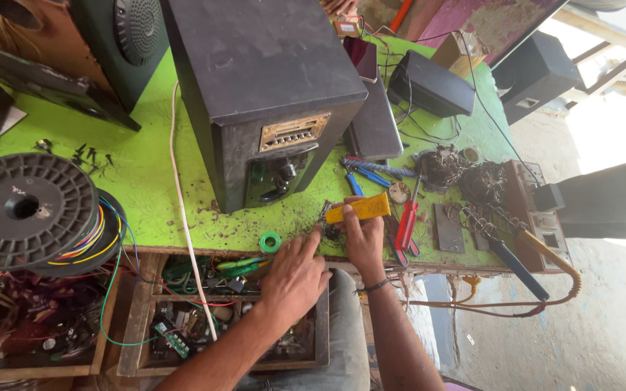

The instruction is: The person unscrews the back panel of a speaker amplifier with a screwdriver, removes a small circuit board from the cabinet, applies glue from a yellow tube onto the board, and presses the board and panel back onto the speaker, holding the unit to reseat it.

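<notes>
The right hand (pixel 362 242) grips a yellow tool (pixel 360 209) lying left-right on the green tabletop (pixel 146 181), while the left hand (pixel 295 275), holding nothing, points its fingers at a small dark part (pixel 330 230) between both hands.

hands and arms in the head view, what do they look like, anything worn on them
Both forearms are bare, with no sleeves in view and no gloves. The left hand wears nothing that shows: no ring, watch or band. The right hand has a thin dark band looped around its wrist. No rings can be made out on its fingers.
</notes>
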